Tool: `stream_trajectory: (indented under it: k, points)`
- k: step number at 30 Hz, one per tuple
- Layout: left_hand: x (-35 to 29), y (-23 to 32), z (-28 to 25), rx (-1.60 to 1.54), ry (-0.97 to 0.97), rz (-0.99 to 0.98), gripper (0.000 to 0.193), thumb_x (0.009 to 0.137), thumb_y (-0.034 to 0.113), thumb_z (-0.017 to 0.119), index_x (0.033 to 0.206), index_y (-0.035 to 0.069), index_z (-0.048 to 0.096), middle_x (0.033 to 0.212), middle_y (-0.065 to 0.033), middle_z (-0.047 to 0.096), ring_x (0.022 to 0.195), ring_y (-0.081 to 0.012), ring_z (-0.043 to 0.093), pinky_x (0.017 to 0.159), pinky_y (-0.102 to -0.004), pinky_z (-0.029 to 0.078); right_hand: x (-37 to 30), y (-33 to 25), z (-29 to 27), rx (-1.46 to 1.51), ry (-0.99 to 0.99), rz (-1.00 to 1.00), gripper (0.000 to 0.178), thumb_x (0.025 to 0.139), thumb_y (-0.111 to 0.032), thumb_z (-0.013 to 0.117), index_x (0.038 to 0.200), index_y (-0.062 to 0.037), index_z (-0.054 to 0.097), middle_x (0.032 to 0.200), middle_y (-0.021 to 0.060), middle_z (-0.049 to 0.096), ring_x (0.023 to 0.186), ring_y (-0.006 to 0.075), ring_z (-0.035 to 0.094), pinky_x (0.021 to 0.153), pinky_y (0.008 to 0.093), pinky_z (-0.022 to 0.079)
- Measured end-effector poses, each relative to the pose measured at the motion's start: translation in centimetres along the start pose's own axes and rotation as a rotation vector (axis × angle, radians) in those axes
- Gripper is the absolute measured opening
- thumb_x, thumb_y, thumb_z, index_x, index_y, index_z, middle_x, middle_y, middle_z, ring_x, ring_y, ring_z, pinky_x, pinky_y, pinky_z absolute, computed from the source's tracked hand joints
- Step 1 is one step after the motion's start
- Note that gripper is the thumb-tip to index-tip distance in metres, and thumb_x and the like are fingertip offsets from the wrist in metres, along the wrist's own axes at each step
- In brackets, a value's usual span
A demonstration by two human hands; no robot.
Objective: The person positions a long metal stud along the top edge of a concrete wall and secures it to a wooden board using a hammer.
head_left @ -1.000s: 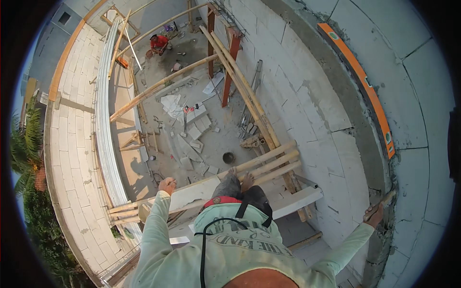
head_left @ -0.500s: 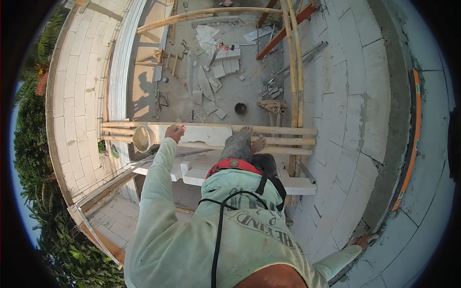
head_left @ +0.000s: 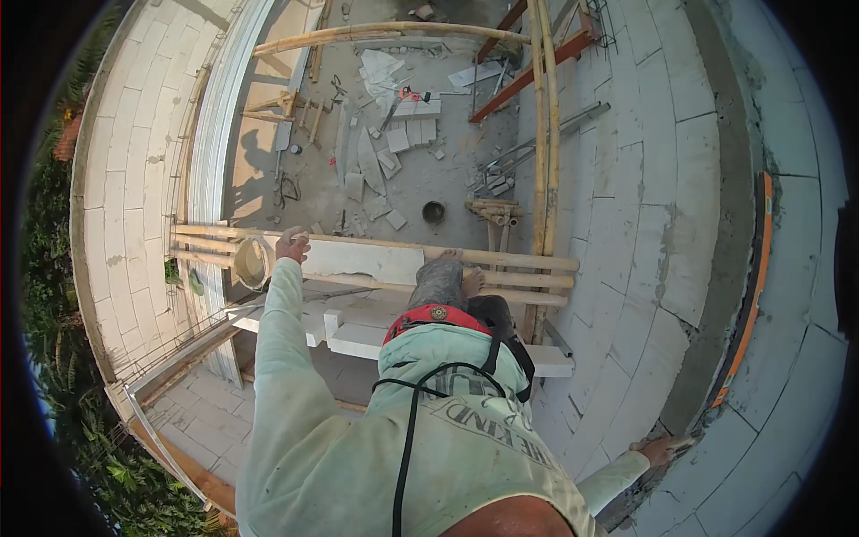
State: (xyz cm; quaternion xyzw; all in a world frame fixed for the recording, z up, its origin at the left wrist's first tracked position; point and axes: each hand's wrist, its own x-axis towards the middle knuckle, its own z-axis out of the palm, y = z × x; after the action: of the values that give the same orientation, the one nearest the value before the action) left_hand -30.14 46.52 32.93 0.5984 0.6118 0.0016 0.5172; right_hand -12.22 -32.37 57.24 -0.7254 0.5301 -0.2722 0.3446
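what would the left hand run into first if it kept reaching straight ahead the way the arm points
The left hand already sits at the bamboo poles of the scaffold, beside a round bucket. Going straight on, it would likely cross the top pole and then meet only open air above the floor far below; depth is unclear.

Left hand outstretched forward, right hand out sideways.

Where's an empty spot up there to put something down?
The white block on the bamboo poles is bare beside the left hand, between the bucket and the bare foot. The ground far below is crowded with broken blocks. The right hand touches the wall.
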Motion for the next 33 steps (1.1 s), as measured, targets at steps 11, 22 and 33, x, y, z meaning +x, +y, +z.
stream_trajectory:
  k: [11, 22, 33]
  points:
    - [-3.2, -9.8, 6.6, 0.061, -0.263, -0.008, 0.045, 0.081, 0.022, 0.064, 0.120, 0.003, 0.050, 0.081, -0.0082, 0.060, 0.069, -0.0193, 0.063, 0.049, -0.0306, 0.049, -5.7, -9.7, 8.4, 0.123, -0.560, -0.369, 0.057, 0.073, -0.003, 0.058, 0.126, 0.0011, 0.039, 0.069, 0.0032, 0.049, 0.038, 0.0076, 0.040, 0.033, 0.0231, 0.034]
    - [-8.3, -21.1, 4.3, -0.176, 0.060, -0.277, 0.039, 0.079, 0.015, 0.059, 0.116, 0.005, 0.051, 0.077, -0.0081, 0.058, 0.057, -0.0164, 0.055, 0.041, -0.0307, 0.044, 0.9, -24.7, 23.7, -0.015, -0.721, -0.928, 0.055, 0.074, -0.014, 0.066, 0.122, 0.0031, 0.044, 0.102, 0.0163, 0.055, 0.059, 0.0191, 0.056, 0.053, 0.0329, 0.046]
    - [-28.6, -18.3, 16.7, -0.193, 0.093, -0.229, 0.042, 0.079, 0.019, 0.065, 0.115, 0.001, 0.052, 0.078, -0.0097, 0.059, 0.058, -0.0167, 0.058, 0.041, -0.0288, 0.046, 2.2, -42.9, 42.1, -0.211, -1.024, -0.875, 0.033, 0.076, -0.019, 0.063, 0.100, 0.0015, 0.052, 0.078, 0.0149, 0.060, 0.065, 0.0240, 0.062, 0.060, 0.0388, 0.049]
